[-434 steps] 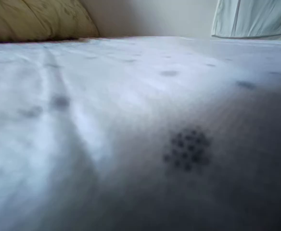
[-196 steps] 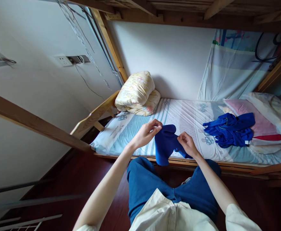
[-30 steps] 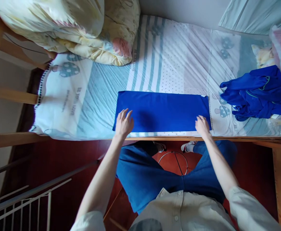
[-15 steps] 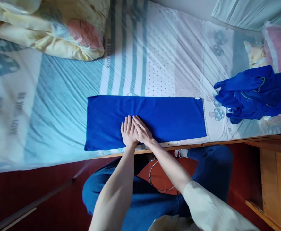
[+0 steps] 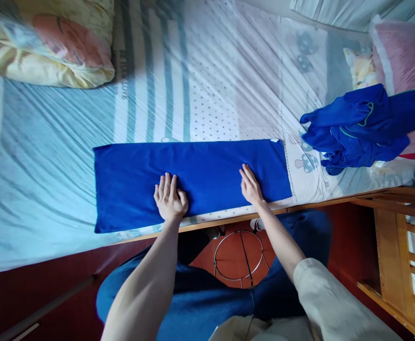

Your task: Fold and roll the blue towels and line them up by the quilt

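Observation:
A folded blue cloth (image 5: 207, 175) lies as a long flat rectangle along the near edge of the bed, a small white label at its far right corner. My left hand (image 5: 171, 198) rests palm down on the cloth's near half, left of its middle, fingers stretched out. Toward the right end, my right hand (image 5: 251, 185) touches the cloth with its fingers extended and its thumb mostly hidden. Neither hand grips anything.
On the bed's right part lies a crumpled blue garment (image 5: 364, 128) with green trim, against a pink pillow (image 5: 402, 57). A bunched yellow quilt (image 5: 51, 47) sits far left. The wooden bed edge (image 5: 225, 219) runs before my knees; a wire ring stand (image 5: 217, 258) is on the floor.
My hands were together near the cloth's middle and are now apart, the right one farther right along it. The whole view has shifted, so the bed appears farther left.

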A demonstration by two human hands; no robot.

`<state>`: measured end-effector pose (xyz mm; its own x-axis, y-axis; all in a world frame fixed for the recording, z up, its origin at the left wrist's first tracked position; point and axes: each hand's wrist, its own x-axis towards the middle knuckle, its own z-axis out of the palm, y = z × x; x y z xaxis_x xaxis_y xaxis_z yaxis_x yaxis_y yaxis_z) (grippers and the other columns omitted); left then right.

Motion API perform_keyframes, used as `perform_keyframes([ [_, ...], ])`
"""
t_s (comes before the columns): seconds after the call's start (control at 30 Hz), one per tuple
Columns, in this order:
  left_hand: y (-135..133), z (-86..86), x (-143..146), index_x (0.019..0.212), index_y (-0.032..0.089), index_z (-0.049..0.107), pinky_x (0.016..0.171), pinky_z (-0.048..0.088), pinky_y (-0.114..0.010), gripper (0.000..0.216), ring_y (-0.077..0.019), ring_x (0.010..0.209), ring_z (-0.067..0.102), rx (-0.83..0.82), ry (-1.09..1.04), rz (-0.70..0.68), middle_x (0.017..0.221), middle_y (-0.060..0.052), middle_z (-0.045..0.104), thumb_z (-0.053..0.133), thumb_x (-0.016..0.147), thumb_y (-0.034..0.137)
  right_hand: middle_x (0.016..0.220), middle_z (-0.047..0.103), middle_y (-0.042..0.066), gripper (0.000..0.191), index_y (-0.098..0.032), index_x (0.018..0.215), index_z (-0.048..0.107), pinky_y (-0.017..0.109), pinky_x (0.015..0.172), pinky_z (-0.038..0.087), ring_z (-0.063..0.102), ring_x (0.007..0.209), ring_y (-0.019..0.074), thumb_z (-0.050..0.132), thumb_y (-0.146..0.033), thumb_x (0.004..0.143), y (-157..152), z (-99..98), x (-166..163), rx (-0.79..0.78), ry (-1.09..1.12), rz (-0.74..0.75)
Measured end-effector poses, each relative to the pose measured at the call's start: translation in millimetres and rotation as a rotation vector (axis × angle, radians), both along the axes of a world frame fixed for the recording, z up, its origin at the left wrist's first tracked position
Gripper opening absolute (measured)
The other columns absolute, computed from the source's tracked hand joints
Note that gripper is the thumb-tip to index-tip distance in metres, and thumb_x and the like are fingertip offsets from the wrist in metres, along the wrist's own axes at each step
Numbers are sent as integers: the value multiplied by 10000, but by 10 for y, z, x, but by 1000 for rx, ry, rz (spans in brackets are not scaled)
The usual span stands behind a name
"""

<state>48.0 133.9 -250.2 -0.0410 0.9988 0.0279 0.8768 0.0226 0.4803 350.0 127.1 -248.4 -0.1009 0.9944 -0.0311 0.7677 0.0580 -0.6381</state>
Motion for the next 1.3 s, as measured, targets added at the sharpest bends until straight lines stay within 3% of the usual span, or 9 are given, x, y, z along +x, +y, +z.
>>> perform_keyframes([
  [0.3,0,17,21,1563,174,415,1260,202,-603,652,-315,1560,282,9,-14,6,1631,-161,401,419,914,243,1615,442,125,549,-138,1547,462,425,1271,328,343,1541,201,263,-259,1050,-200,101,1382,44,-245,-222],
  [0.47,5,22,32,1568,165,410,1267,185,-588,655,-308,1564,273,-1,-20,16,1637,-155,393,416,919,250,1617,421,176,568,-116,1554,435,495,1266,303,292,1564,235,247,-264,1039,-218,158,1642,27,-386,-308],
  [0.53,11,18,33,1575,165,401,1270,179,-583,664,-308,1565,269,-8,-27,14,1637,-153,394,421,917,251,1647,362,183,580,-132,1589,379,572,1269,248,213,1589,271,259,-265,1036,-207,194,1399,51,-447,-385],
  [0.63,21,0,29,1573,166,408,1276,186,-551,651,-291,1566,272,-7,-15,10,1633,-145,403,408,928,250,1697,244,175,610,-160,1637,264,650,1256,188,112,1607,307,278,-281,1040,-192,245,583,107,-435,-437],
  [0.77,27,-24,16,1575,167,410,1283,182,-527,641,-272,1570,264,7,-3,4,1631,-136,407,394,939,250,1724,193,108,625,-201,1651,226,613,1275,153,58,1615,278,329,-304,1043,-165,253,-728,54,-260,-175],
  [0.83,27,-28,13,1579,168,406,1287,176,-525,642,-266,1571,262,6,-4,1,1635,-132,400,393,942,250,1719,219,97,617,-211,1644,258,591,1283,140,74,1614,269,358,-315,1044,-150,222,-1140,18,-200,-105],
  [0.93,29,-22,19,1584,160,397,1295,164,-512,635,-260,1578,240,-17,-9,-3,1653,-124,364,379,955,251,1707,249,117,618,-189,1630,298,594,1286,110,108,1609,281,406,-323,1037,-143,152,-1349,-27,-166,-77],
  [1.13,34,-14,14,1614,159,337,1313,102,-515,661,-276,1590,178,-67,-69,-13,1690,-106,261,377,961,249,1707,244,125,603,-175,1613,345,611,1283,96,138,1603,296,397,-309,1027,-139,85,-1296,-34,-202,-93],
  [1.3,-19,23,127,1646,157,234,1319,82,-539,704,-263,1599,86,-14,24,-18,1705,-118,183,379,961,229,1698,265,138,618,-182,1612,351,641,1273,100,186,1589,321,408,-308,1010,-140,28,-1326,-1,-202,-113],
])
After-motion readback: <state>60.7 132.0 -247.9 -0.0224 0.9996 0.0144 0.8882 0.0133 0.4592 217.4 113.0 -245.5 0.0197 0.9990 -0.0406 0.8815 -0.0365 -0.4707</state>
